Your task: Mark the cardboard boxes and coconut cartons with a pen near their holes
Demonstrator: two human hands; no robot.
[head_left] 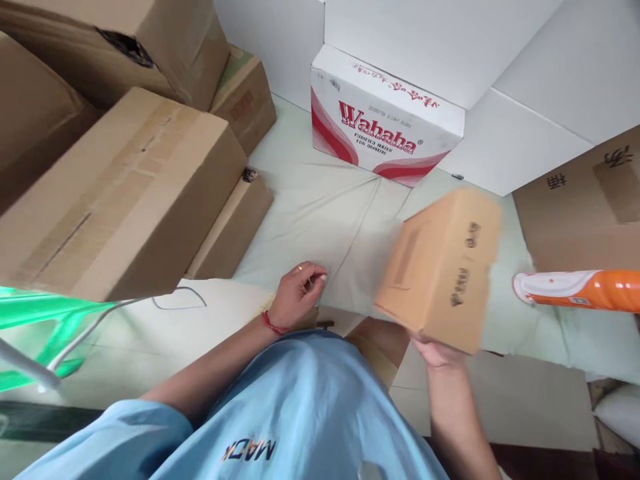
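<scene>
My right hand [440,352] grips a small brown cardboard box [457,267] from its near lower edge. The box is tilted, slightly blurred, and has dark handwriting-like characters on one side; most of my right fingers are hidden beneath it. My left hand [299,293], with a ring and a red wrist cord, is close to my body with its fingers curled in and nothing visible in them. Between and beyond my hands lies a pale cloth-covered surface [320,220]. A white and red Wahaha water carton [385,127] stands on it against the white wall.
Large taped cardboard boxes [125,180] are stacked on the left, a slimmer one [235,227] beside them. At right lie an orange and white can [580,290] and a big carton [585,200]. A green plastic stool-like thing [60,333] is at lower left.
</scene>
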